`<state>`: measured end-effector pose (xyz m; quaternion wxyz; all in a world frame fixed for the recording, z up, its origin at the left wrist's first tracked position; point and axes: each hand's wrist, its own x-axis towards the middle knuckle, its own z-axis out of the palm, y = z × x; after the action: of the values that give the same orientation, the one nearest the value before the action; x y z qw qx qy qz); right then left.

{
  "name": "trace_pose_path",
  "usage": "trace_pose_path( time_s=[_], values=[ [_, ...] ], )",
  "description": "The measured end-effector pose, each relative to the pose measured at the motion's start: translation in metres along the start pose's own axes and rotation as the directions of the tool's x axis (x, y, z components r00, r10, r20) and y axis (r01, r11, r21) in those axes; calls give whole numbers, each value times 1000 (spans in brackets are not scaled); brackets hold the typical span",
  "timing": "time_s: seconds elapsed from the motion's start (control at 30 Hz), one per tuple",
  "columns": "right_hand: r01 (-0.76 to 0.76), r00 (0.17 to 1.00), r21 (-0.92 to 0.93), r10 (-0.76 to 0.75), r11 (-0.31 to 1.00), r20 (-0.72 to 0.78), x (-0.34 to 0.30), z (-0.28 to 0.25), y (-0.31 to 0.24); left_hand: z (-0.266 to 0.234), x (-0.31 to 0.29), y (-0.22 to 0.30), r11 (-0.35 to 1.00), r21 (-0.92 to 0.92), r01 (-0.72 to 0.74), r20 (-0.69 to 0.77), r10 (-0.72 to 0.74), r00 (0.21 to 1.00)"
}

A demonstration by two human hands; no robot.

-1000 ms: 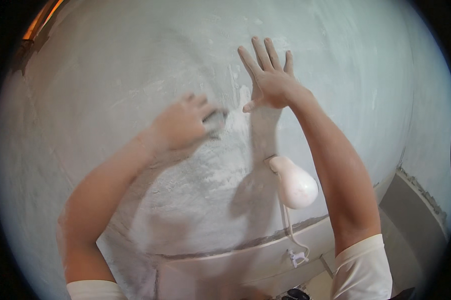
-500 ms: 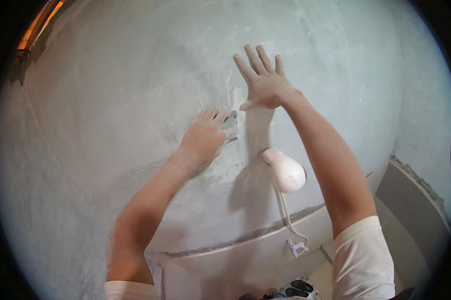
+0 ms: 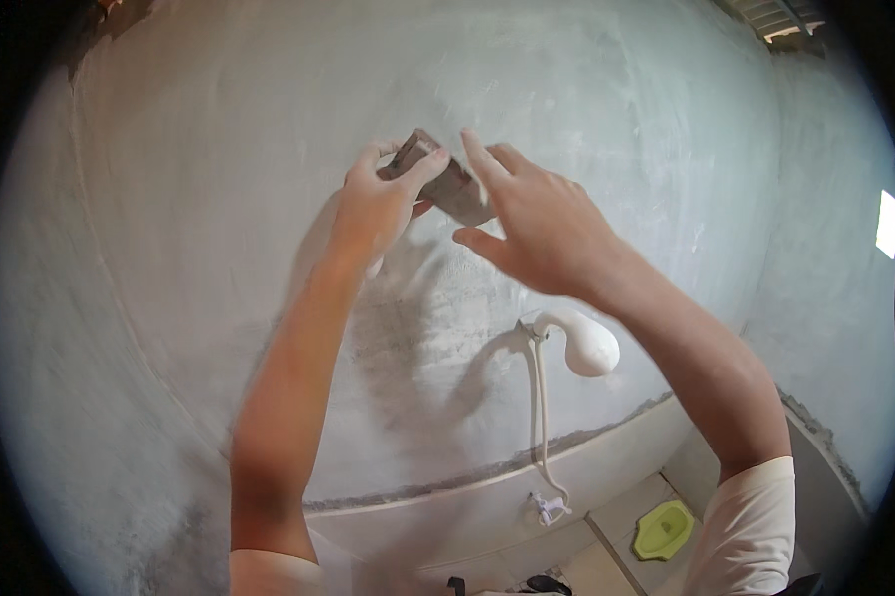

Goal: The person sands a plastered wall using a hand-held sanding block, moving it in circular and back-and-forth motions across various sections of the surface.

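My left hand (image 3: 373, 207) is closed round a grey-brown rectangular block (image 3: 459, 197) that looks like a sanding block. Its thumb presses on the near face while the fingers go behind. The block tilts down to the right, held in front of a grey plastered wall (image 3: 239, 169). Beside the block's right end, my right hand (image 3: 551, 223) is open with fingers and thumb apart; whether a fingertip touches the block I cannot tell. Whitish dust covers the fingers of both hands.
A white shower head (image 3: 589, 348) juts from the wall below my right hand, its hose (image 3: 542, 417) hanging to a tap (image 3: 547, 509). A tiled lower wall (image 3: 408, 517) runs beneath the plaster. A yellow-green squat toilet (image 3: 663, 531) is on the floor at lower right.
My right hand has left the wall, where it lay spread flat, and come down beside the block. The left hand has risen and turned, bringing the block into plain view. The whole view has shifted.
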<state>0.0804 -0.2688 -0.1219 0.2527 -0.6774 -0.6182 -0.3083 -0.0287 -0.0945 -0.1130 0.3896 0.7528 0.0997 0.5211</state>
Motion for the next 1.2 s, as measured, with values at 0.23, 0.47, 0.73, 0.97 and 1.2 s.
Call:
trace_pose_path(
  time_s=[0.23, 0.47, 0.73, 0.97, 1.2],
  values=[
    [104, 898, -399, -259, 911, -357, 12, 57, 3, -4, -4, 31, 926, -147, 347, 203, -315, 927],
    [77, 903, -269, -182, 960, -389, 49, 61, -18, -35, 25, 21, 966, -53, 253, 80, -248, 965],
    [189, 931, -367, -285, 911, -227, 85, 73, 18, -64, 34, 30, 768, 638, 53, 51, -111, 993],
    [450, 823, -588, -568, 672, -20, 131, 55, 64, -105, 74, 2, 109, 947, -301, 207, 509, 836],
    [470, 796, -468, -588, 749, -141, 127, 124, 33, -133, 100, -54, 84, 975, -205, 76, 742, 667]
  ],
)
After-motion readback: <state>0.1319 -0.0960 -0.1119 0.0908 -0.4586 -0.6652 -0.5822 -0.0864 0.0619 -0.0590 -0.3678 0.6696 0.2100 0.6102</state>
